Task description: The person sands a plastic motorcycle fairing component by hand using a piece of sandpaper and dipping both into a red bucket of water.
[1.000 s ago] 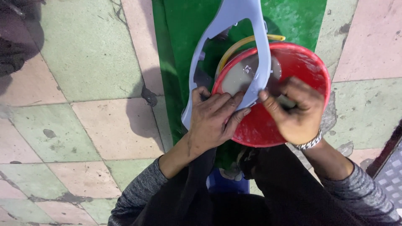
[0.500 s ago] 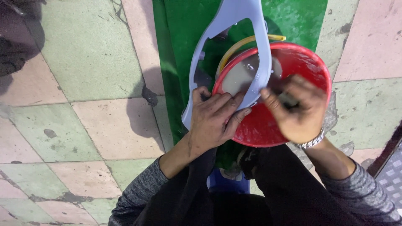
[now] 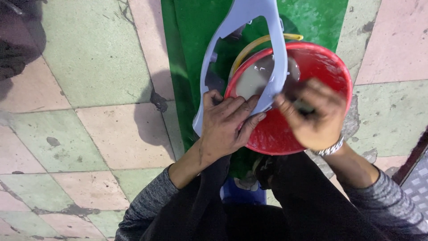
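The tiled floor point(image 3: 89, 134), in worn pink and pale green squares with cracked, dark joints, filled the left and right of the head view. A green board point(image 3: 187, 53) lay across it from the top edge down toward the person's knees, and the work sat on that. On the board stood a red basin point(image 3: 321, 62) holding cloudy grey water, with a yellow hose point(image 3: 249, 47) curving along its far rim. Over the basin's left side lay a pale blue plastic panel point(image 3: 272, 53), long and curved with large openings cut through it, its upper end running out of the top of the picture and its lower end resting near the basin's near-left rim. The left hand point(image 3: 227, 127) was closed around the panel's lower end, fingers spread across the top face and thumb behind the edge, gripping it firmly. The right hand point(image 3: 312, 118), blurred, was curled over a small dark thing just beside the panel's right edge above the basin; what that thing was could not be told. A metal wristband point(image 3: 330, 147) sat on the right wrist
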